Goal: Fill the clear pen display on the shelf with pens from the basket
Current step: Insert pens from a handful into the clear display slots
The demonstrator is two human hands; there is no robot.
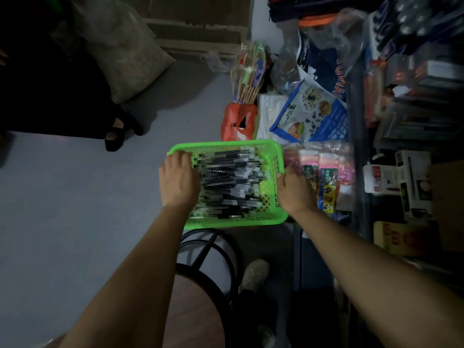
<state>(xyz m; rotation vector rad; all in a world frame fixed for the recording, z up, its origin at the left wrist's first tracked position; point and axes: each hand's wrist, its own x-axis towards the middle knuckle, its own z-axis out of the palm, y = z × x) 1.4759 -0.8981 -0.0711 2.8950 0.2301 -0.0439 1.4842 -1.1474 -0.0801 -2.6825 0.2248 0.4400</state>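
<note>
A green basket (272,159) full of black and clear pens (229,182) is held near the middle of the scene, above a round black stool (206,249) and a grey floor (75,197). The basket's left rim is gripped by the left hand (178,178), the fingers curled over its far left corner. Its right rim is gripped by the right hand (295,190), the fingers folded round the edge, though the fingertips are hidden. The pens are heaped inside, mostly lying left to right.

The step in hand appears to be the carrying or positioning of the basket; no pen has been taken out yet. Crowded shelves (411,126) stand on the right, blurred, and the clear pen display cannot be made out among the goods there. Packets of stationery (324,172) lie just right of the basket.

Next, the basket would probably need to be set down somewhere steady, perhaps on the stool, so that one hand is freed. A few pens could then be pinched together and carried to the display.
</note>
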